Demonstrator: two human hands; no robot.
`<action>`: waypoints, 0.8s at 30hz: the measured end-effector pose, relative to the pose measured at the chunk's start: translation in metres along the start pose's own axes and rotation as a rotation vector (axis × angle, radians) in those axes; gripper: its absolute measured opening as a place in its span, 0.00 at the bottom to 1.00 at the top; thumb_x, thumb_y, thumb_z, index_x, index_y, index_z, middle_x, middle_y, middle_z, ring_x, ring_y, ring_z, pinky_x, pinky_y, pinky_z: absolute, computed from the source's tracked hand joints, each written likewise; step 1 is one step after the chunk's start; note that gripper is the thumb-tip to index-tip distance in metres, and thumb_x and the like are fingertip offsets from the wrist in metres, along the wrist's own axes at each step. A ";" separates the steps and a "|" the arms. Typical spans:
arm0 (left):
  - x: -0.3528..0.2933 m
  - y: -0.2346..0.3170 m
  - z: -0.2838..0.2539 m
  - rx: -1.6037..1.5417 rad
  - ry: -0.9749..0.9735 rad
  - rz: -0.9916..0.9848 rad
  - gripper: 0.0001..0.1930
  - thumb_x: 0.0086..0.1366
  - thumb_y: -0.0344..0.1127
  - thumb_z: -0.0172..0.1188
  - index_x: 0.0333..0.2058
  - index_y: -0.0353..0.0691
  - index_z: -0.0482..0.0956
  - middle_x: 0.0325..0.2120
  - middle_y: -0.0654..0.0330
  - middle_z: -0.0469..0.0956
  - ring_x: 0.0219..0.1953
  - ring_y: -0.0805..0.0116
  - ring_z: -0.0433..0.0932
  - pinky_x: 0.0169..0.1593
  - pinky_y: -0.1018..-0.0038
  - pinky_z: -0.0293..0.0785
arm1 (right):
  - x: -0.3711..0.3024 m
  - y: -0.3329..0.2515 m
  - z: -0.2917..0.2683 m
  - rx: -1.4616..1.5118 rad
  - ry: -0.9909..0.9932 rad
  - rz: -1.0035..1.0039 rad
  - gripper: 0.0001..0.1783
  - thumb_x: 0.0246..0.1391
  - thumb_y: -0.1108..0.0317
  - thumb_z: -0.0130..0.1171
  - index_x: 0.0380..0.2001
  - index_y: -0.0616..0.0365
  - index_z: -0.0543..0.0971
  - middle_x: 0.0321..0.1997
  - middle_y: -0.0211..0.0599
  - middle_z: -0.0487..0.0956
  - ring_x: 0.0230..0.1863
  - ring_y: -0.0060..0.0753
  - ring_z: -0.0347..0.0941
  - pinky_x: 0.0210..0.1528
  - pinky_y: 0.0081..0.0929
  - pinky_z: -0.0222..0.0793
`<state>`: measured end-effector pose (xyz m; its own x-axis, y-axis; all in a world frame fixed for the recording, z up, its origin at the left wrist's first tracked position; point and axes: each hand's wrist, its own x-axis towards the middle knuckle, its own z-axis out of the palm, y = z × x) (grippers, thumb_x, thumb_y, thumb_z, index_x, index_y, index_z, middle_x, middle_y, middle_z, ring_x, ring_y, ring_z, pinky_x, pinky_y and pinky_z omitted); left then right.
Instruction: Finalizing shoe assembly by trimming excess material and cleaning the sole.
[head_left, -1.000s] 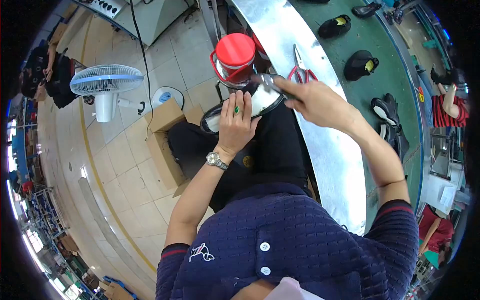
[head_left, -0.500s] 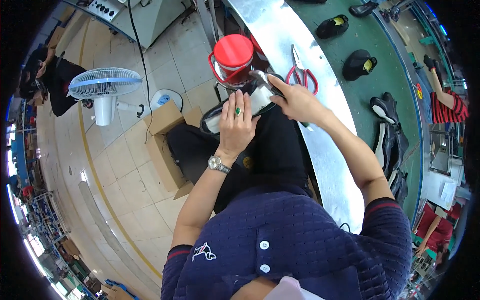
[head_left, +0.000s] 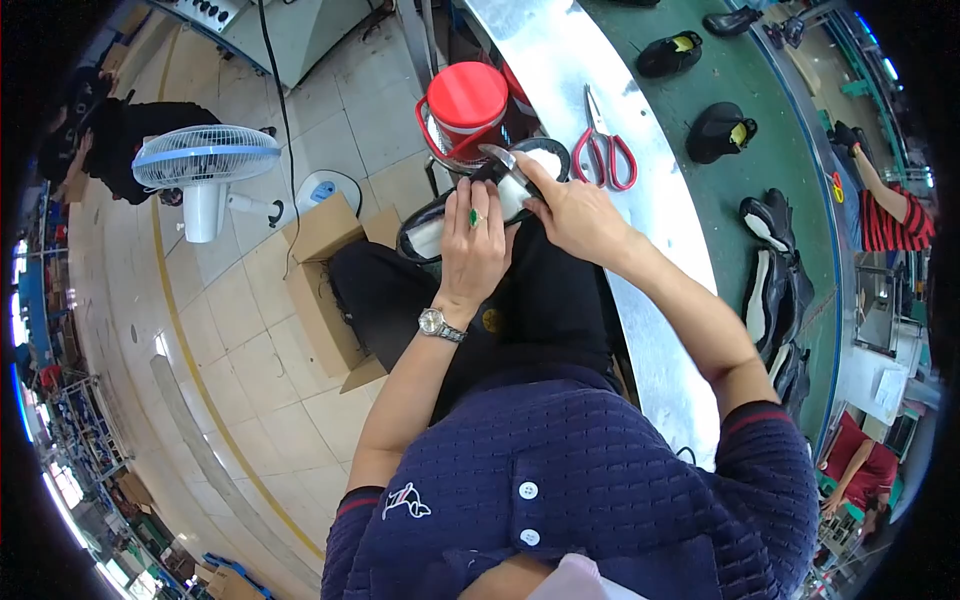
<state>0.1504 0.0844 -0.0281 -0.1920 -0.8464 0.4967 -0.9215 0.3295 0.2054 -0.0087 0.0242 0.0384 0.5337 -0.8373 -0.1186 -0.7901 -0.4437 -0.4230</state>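
Observation:
A black shoe lies slantwise over my lap, its pale underside turned up. My left hand presses on its middle with fingers together, gripping it; a green-stoned ring and a wristwatch are on this hand and wrist. In my right hand is a tool with a curved metal head, which looks like a hammer, held over the shoe's right end. My fingers hide most of its handle. Red-handled scissors lie on the metal table just beyond my right hand.
A red lidded bucket stands just beyond the shoe. To the left are an open cardboard box and a white fan. Several black shoes rest on the green surface past the curved metal table. Other people work at both sides.
My right hand has moved slightly left and down, bringing the metal head closer to my left fingers. More of the shoe's right end shows. The left hand keeps its hold.

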 end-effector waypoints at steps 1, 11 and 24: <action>-0.003 -0.004 0.001 0.041 -0.005 0.020 0.31 0.54 0.39 0.66 0.52 0.25 0.68 0.47 0.43 0.70 0.54 0.44 0.68 0.58 0.56 0.66 | 0.003 -0.002 -0.005 -0.033 -0.008 -0.049 0.32 0.56 0.66 0.54 0.63 0.49 0.59 0.21 0.53 0.77 0.26 0.56 0.76 0.29 0.51 0.69; -0.010 -0.004 0.003 0.025 0.042 -0.020 0.28 0.54 0.36 0.66 0.50 0.24 0.69 0.46 0.44 0.70 0.54 0.43 0.69 0.60 0.55 0.65 | 0.004 -0.026 -0.018 -0.053 0.016 -0.089 0.34 0.56 0.67 0.53 0.65 0.50 0.56 0.19 0.53 0.77 0.24 0.56 0.76 0.26 0.50 0.68; -0.021 -0.020 -0.026 0.056 -0.131 -0.173 0.34 0.51 0.33 0.66 0.55 0.25 0.65 0.50 0.45 0.68 0.56 0.47 0.66 0.60 0.59 0.63 | -0.001 -0.062 -0.022 0.003 0.211 -0.107 0.36 0.55 0.68 0.53 0.66 0.48 0.55 0.20 0.49 0.77 0.21 0.52 0.76 0.23 0.48 0.69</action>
<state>0.1820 0.1064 -0.0207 -0.0682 -0.9366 0.3437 -0.9611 0.1541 0.2291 0.0324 0.0456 0.0846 0.5393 -0.8338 0.1178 -0.7312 -0.5331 -0.4256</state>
